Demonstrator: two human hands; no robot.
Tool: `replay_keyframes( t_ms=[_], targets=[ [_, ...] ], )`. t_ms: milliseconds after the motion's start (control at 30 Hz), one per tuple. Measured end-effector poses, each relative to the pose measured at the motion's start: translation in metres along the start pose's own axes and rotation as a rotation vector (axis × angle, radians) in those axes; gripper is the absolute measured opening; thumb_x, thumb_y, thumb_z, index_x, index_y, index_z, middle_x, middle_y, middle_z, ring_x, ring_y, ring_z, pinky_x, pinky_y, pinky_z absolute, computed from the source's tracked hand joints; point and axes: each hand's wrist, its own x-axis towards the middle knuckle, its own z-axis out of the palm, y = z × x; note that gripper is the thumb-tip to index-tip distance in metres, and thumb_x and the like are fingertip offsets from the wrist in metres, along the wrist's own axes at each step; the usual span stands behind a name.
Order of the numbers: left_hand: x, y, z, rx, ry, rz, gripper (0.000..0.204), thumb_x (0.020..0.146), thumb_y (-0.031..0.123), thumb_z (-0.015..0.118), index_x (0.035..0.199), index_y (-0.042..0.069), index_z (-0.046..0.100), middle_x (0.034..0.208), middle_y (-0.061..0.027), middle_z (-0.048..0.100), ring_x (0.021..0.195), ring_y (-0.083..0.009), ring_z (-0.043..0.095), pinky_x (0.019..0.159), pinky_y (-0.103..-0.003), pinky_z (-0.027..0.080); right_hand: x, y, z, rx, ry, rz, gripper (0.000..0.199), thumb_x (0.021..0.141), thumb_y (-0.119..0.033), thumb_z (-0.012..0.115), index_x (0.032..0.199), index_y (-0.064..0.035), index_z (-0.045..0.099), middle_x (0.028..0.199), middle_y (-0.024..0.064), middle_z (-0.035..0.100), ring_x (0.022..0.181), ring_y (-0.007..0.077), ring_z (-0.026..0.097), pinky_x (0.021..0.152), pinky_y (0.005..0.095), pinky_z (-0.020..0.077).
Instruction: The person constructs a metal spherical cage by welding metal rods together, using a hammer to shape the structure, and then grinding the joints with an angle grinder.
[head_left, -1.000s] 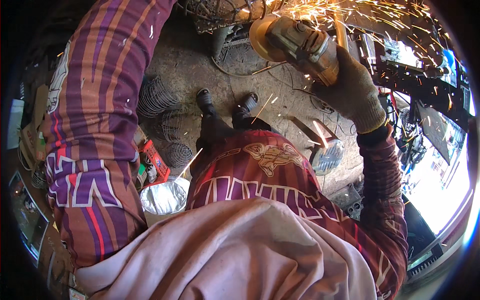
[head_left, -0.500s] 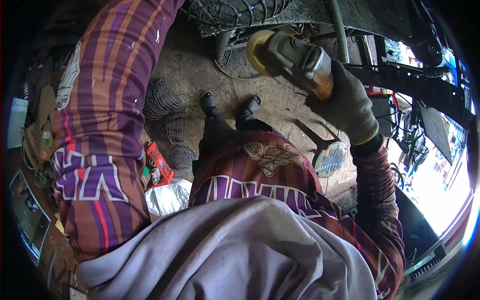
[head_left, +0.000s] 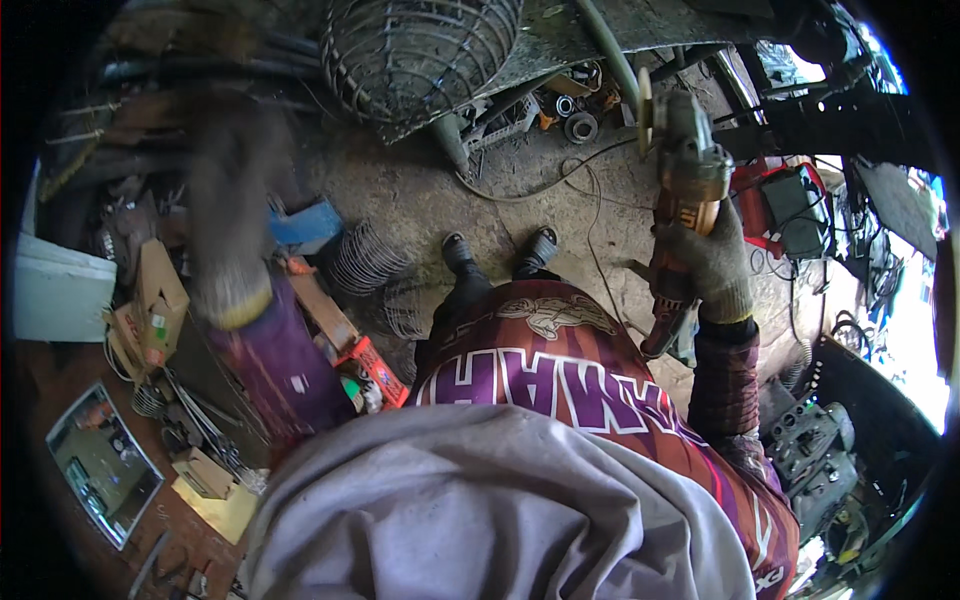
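My right hand (head_left: 718,262), in a grey knit glove, grips the orange body of an angle grinder (head_left: 690,175). The grinder's head points away from me, and its thin pale disc (head_left: 645,110) stands edge-on. Motion smears my left hand (head_left: 238,200), also gloved, so its fingers cannot be made out. It hangs over the cluttered left side, near a blue box (head_left: 305,228). On the metal-topped table (head_left: 550,45) ahead rests a round cage of bent wire rods (head_left: 420,60).
Wire coils (head_left: 365,258) stand on the floor left of my feet. A cord (head_left: 597,215) crosses the concrete. Nearby are a red crate (head_left: 375,375), cardboard pieces (head_left: 160,300) and a framed glass pane (head_left: 103,465). At right sit a red-and-black case (head_left: 790,205) and a metal engine-like part (head_left: 815,455).
My left arm has swung from far ahead back toward the left side. The grinder has turned from slanting leftward to pointing forward. The view has shifted, showing more of the wire cage.
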Motion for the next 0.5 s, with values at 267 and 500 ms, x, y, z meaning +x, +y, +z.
replay_keyframes(
  t_ms=[267,500],
  targets=[
    [-0.081,0.007,0.195,0.276,-0.796,0.433,0.058,0.086,0.044,0.068,0.121,-0.001,0.061,0.113,-0.0233,0.066,0.102,-0.0305,0.066,0.091,-0.039,0.051,0.033,-0.015,-0.033,0.231,0.068,-0.174,0.038,0.084,-0.007,0.07,0.118,-0.0015,0.055,0.096,0.0075,0.066,0.077,0.017,0.066,0.069,0.0287,0.0555],
    [-0.084,0.06,0.293,0.117,-0.758,0.248,0.06,0.079,0.05,0.075,0.117,0.006,0.063,0.107,-0.0192,0.066,0.102,-0.0346,0.064,0.087,-0.043,0.051,0.074,-0.028,-0.039,0.605,0.148,-0.271,0.036,0.088,-0.015,0.069,0.118,-0.0007,0.057,0.101,0.0088,0.066,0.083,0.0183,0.067,0.072,0.0313,0.0565]
  ],
)
